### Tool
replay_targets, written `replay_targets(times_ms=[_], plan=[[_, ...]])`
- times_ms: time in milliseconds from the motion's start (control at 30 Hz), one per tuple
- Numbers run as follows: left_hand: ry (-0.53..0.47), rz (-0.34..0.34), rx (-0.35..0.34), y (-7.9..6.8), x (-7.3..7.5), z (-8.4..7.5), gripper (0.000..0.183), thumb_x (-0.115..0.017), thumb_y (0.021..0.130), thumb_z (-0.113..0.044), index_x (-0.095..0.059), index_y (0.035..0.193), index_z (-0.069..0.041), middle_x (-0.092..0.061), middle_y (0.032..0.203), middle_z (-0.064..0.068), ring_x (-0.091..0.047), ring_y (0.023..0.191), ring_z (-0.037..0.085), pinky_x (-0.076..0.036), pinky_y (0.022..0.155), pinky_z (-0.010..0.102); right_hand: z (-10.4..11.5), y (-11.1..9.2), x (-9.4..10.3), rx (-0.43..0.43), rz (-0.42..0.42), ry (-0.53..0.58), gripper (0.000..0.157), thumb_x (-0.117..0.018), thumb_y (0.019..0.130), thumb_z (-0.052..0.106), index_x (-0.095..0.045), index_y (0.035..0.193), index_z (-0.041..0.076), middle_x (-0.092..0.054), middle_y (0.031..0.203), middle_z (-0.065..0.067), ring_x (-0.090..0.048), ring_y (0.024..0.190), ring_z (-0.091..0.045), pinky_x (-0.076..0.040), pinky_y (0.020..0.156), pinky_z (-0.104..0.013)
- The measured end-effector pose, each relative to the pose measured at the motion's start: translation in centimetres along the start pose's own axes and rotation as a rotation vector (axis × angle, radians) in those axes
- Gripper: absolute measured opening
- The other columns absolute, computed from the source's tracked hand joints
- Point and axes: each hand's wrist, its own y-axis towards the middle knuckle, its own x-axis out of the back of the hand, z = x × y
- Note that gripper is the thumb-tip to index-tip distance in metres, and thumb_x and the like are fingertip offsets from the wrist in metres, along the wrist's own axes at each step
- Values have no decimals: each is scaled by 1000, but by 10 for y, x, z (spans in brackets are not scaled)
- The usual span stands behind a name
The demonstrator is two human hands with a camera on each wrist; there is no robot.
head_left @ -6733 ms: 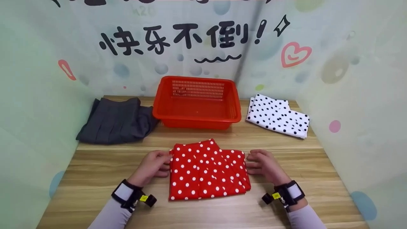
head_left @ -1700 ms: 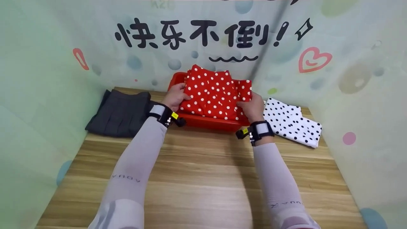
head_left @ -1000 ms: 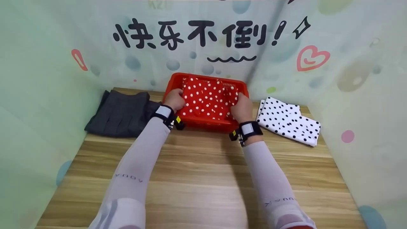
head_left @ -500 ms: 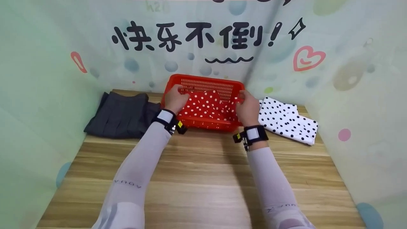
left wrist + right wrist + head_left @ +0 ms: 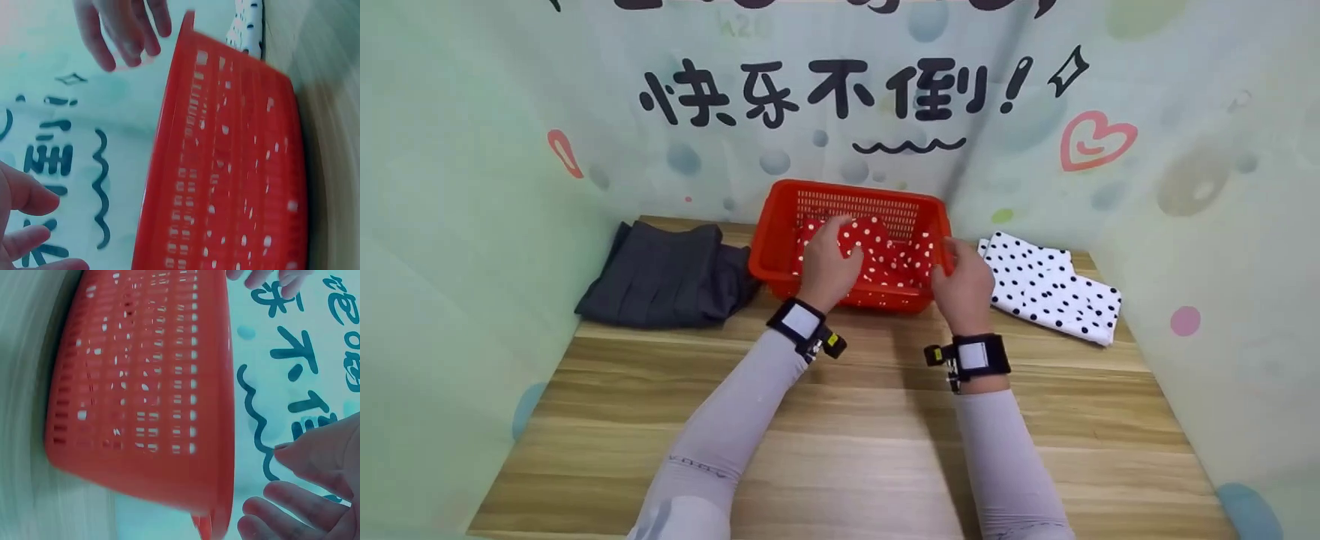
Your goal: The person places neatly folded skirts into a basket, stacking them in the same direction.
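Note:
A folded red cloth with white dots [image 5: 877, 241] lies inside the red plastic basket [image 5: 767, 247]. My left hand [image 5: 826, 268] hovers over the basket's front, its fingers apart and holding nothing; it covers part of the cloth in the head view. Beside the basket's right rim is my right hand [image 5: 966, 291], also holding nothing, with thumb and fingers spread. Both wrist views show the basket's slotted side, with the left hand [image 5: 25, 225] and the right hand [image 5: 315, 489] above rim height. White dots of the cloth show through the slots.
To the basket's left lies a folded dark grey garment [image 5: 660, 277], close against it. A folded white cloth with black dots [image 5: 1046, 289] is on the right, near my right hand. The wooden table [image 5: 840, 442] ends at printed curtains [image 5: 1005, 172] at back and sides.
The red dotted cloth went from the table into the basket, carried by both hands. They have since let go of it; the left hand has shifted right, the right hand slightly right and back.

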Motion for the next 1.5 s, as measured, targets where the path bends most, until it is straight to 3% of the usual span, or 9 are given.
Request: replay_targets(times_ms=[300, 400, 500, 600, 667, 800, 1033, 1267, 1500], plan=[[12, 104, -229, -43, -49, -24, 50, -71, 97, -11, -59, 146, -13, -64, 147, 7, -60, 138, 23, -50, 116, 36, -59, 11, 30, -42, -81, -107, 42, -71, 92, 11, -68, 132, -2, -72, 130, -25, -69, 115, -44, -54, 102, -55], [33, 198, -315, -67, -73, -36, 50, -69, 97, -9, -59, 146, -12, -63, 147, 6, -59, 139, 21, -47, 119, 31, -85, 12, 43, -94, -81, -151, 43, -70, 94, 14, -66, 133, -3, -71, 132, -26, -67, 120, -45, -52, 106, -56], [116, 295, -469, -93, -99, -45, 48, -66, 97, -9, -60, 144, -9, -63, 147, 6, -58, 139, 21, -44, 121, 30, -109, 7, 56, -163, -55, -168, 44, -69, 95, 17, -65, 135, -3, -70, 134, -26, -65, 122, -46, -50, 108, -58], [202, 360, -563, -105, -121, -51, 48, -67, 97, -12, -61, 144, -9, -65, 145, 8, -60, 138, 22, -47, 120, 35, -124, 5, 66, -218, -50, -166, 44, -69, 97, 17, -64, 135, -3, -69, 133, -27, -64, 122, -46, -50, 106, -58], [218, 404, -523, -104, -134, -52, 50, -69, 96, -16, -60, 146, -10, -65, 146, 7, -61, 137, 22, -48, 118, 36, -130, 5, 71, -243, -71, -166, 43, -68, 96, 17, -65, 135, -3, -70, 131, -27, -65, 119, -46, -50, 104, -58], [187, 477, -321, -89, -159, -49, 56, -71, 96, -21, -56, 150, -15, -63, 149, 5, -60, 138, 21, -49, 117, 36, -146, 6, 80, -282, -134, -162, 41, -67, 95, 17, -67, 131, -3, -71, 128, -26, -65, 118, -46, -49, 105, -57], [170, 472, -46, -63, -203, -33, 60, -76, 95, -22, -55, 151, -17, -62, 147, 7, -61, 134, 20, -49, 114, 32, -191, -1, 96, -497, -237, -161, 46, -63, 96, 20, -63, 139, 1, -70, 132, -23, -65, 119, -43, -48, 105, -55], [135, 423, 66, -56, -230, -23, 82, -78, 92, -21, -38, 164, -14, -47, 163, 11, -50, 148, 24, -42, 123, 34, -221, -9, 99, -710, -336, 1, 56, -62, 96, 24, -55, 149, 6, -59, 153, -16, -55, 140, -34, -42, 121, -46], [-53, 339, 169, -46, -247, -16, 88, -75, 87, -11, -35, 166, -15, -44, 168, 5, -45, 153, 22, -39, 126, 36, -235, -12, 94, -776, -365, 99, 57, -62, 96, 21, -52, 151, 7, -53, 160, -12, -48, 148, -28, -35, 127, -39]])
